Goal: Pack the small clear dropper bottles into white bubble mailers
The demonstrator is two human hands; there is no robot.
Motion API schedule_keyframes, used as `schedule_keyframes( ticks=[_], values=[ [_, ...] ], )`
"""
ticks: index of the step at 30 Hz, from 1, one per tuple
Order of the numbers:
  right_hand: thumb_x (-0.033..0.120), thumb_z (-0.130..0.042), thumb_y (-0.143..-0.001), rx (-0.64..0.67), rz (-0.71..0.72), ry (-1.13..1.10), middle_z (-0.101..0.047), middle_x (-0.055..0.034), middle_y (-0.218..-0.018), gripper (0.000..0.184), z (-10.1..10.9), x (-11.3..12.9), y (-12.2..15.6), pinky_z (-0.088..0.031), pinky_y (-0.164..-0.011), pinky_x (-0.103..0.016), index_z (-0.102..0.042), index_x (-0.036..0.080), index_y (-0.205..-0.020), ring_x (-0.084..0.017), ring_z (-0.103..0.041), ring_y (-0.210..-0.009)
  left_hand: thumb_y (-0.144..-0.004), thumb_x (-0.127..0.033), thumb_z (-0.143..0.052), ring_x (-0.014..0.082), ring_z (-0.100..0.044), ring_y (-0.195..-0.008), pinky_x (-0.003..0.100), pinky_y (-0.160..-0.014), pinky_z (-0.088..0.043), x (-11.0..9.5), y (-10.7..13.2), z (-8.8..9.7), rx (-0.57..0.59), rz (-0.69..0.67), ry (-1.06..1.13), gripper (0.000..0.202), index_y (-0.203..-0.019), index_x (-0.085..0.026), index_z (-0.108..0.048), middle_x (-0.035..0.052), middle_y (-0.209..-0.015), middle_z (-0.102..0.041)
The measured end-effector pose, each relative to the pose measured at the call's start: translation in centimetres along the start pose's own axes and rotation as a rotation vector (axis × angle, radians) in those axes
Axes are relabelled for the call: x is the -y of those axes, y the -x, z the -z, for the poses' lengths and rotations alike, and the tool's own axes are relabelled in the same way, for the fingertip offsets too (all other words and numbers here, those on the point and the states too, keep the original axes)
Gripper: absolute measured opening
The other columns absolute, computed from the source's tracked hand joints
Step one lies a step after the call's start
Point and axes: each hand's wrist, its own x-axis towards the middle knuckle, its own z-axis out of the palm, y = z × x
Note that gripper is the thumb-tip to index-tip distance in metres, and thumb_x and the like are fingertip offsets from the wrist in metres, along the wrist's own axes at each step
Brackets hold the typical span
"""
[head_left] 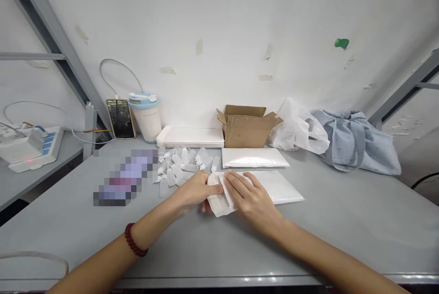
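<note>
A white padded envelope (283, 187) lies on the grey table, its end with the flap turned toward the left. My left hand (200, 189) grips that end, thumb on top and other fingers curled underneath. Across the folded flap lies my right hand (252, 198), its fingers stretched out flat on the white surface; its thumb is hidden. Just behind is a second padded envelope (254, 157), lying flat. A loose pile of small whitish translucent tags or pouches (176, 168) is spread left of the envelope, close to my left hand.
At the back stand a stack of white envelopes (190, 137), an open cardboard box (245, 131), a white plastic bag (298, 127) and a blue cloth bag (360, 141). A cup (147, 120) and phone (120, 119) are back left. A pixelated item (126, 177) lies left.
</note>
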Motion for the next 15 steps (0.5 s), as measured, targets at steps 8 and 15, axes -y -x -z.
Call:
schedule_keyframes(
  ticks=[8,15],
  values=[
    [0.002,-0.035,-0.085,0.055,0.044,-0.039,-0.065,-0.0150,-0.110,0.033,0.4,0.4,0.2,-0.050,-0.081,-0.039,-0.064,0.003,-0.101,-0.024,-0.058,-0.103,-0.067,-0.027,-0.065,0.0123,-0.052,-0.054,0.022,-0.050,-0.040,0.1,0.0,-0.8,-0.033,-0.108,0.037,0.017,-0.075,-0.014,-0.058,-0.0006,-0.062,-0.057],
    [0.004,-0.037,-0.086,0.060,0.064,-0.040,-0.064,-0.0156,-0.112,0.032,0.9,0.3,0.1,-0.049,-0.085,-0.038,-0.061,0.001,-0.108,-0.023,-0.058,-0.105,-0.068,-0.029,-0.063,0.0113,-0.047,-0.057,0.022,-0.053,-0.035,1.0,-0.3,-1.5,-0.079,0.005,0.091,0.017,-0.068,-0.014,-0.055,-0.0017,-0.060,-0.052]
  ],
)
